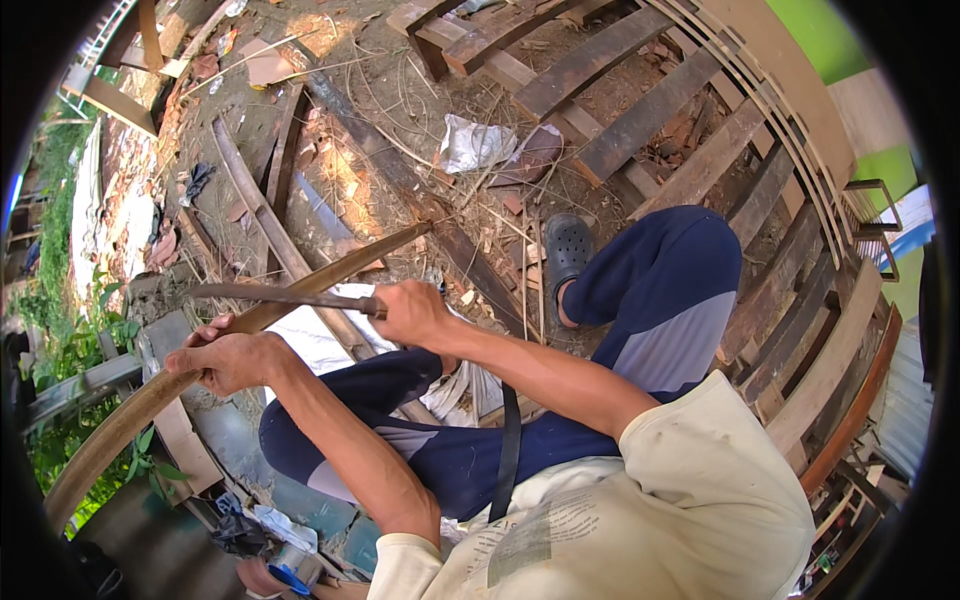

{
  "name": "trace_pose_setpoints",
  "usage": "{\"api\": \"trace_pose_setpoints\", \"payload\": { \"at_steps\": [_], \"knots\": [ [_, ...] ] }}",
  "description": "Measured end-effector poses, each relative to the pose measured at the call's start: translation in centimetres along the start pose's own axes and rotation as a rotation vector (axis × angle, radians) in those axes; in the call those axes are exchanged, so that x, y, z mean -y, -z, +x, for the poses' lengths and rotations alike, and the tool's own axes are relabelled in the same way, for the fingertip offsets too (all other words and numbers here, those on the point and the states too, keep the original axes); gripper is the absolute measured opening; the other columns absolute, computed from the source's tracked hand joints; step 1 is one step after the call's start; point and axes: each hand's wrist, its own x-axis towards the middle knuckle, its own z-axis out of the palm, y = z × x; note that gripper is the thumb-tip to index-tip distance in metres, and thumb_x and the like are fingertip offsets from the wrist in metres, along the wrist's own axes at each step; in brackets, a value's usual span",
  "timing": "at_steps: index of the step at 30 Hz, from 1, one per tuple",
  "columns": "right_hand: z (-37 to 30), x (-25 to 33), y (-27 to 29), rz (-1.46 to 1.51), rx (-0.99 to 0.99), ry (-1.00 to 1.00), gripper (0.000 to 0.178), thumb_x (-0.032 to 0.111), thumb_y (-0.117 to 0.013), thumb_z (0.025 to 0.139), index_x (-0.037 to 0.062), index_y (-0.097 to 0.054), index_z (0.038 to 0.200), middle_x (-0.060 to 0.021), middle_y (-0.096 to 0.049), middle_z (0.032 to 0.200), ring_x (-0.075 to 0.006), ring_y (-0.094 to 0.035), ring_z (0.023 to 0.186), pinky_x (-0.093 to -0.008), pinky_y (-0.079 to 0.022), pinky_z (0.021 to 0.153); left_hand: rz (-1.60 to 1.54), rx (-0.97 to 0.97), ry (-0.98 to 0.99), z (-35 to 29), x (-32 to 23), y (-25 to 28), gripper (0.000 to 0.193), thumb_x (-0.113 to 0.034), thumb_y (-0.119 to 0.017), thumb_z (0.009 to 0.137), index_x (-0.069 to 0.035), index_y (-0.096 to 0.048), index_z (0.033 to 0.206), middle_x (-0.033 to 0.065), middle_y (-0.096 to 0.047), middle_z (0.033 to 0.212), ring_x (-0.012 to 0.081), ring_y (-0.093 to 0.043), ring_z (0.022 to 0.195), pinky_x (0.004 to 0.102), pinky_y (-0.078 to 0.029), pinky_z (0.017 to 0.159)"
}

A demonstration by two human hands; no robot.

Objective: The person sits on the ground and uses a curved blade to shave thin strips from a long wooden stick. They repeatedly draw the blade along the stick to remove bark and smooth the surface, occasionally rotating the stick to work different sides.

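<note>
My left hand [235,358] is wrapped round a long brown strip [345,268] that looks like bamboo. The strip runs slantwise from the lower left rim to the middle of the view, over my bent legs. In my closed right hand [410,315] is a machete [280,294] with a long, dark, rusty-looking blade. The blade points left and crosses over the strip, just above my left hand. Whether its edge touches the strip I cannot tell. My fingers hide most of the machete's handle.
A rack of dark wooden slats [640,115] stands to the right. Further strips [245,180] and a plank [370,140] lie on the littered ground ahead. A white sack [475,145] lies past my shoe [568,250]. Green plants [85,355] grow at left.
</note>
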Motion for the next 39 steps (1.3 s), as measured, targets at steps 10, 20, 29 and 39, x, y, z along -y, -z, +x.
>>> {"api": "trace_pose_setpoints", "payload": {
  "at_steps": [10, 20, 29, 39],
  "knots": [
    [0.6, -3.0, 0.9, 0.003, 0.084, -0.276, 0.023, 0.024, -0.064, 0.079, 0.0013, -0.065, 0.077, -0.0229, -0.064, 0.065, -0.0372, -0.066, 0.063, -0.0494, -0.053, 0.061, 0.016, 0.017, 0.005, -0.7, -0.4, -0.4, 0.054, -0.054, -0.056, 0.093, -0.003, -0.045, 0.078, 0.0045, -0.043, 0.061, 0.016, -0.045, 0.049, 0.0306, -0.043, 0.048],
    [-0.3, -18.0, -1.0, -0.056, -0.048, -0.488, 0.032, 0.029, -0.065, 0.078, 0.0021, -0.07, 0.095, -0.0251, -0.068, 0.08, -0.0385, -0.069, 0.078, -0.0471, -0.054, 0.073, -0.043, 0.062, 0.009, -1.5, -0.6, -1.2, 0.059, -0.06, -0.062, 0.086, -0.005, -0.044, 0.076, 0.0034, -0.041, 0.06, 0.0148, -0.045, 0.048, 0.028, -0.042, 0.044],
    [1.9, -2.6, -0.4, 0.04, -0.082, -0.032, 0.025, 0.029, -0.066, 0.076, 0.0046, -0.061, 0.072, -0.02, -0.063, 0.062, -0.0374, -0.065, 0.062, -0.0477, -0.051, 0.062, -0.001, 0.054, 0.005, -0.8, -0.1, -0.5, 0.056, -0.058, -0.057, 0.091, -0.005, -0.043, 0.079, 0.0041, -0.043, 0.059, 0.0152, -0.044, 0.047, 0.0289, -0.041, 0.045],
    [-1.6, -20.9, 0.2, -0.227, 0.075, -0.716, 0.035, 0.031, -0.066, 0.079, 0.0025, -0.073, 0.099, -0.0243, -0.07, 0.099, -0.0353, -0.068, 0.094, -0.0418, -0.053, 0.084, 0.0, 0.031, -0.007, 0.5, 0.2, 0.4, 0.057, -0.059, -0.059, 0.089, -0.005, -0.043, 0.08, 0.0038, -0.042, 0.06, 0.0151, -0.045, 0.048, 0.0292, -0.041, 0.045]
  ]
}}
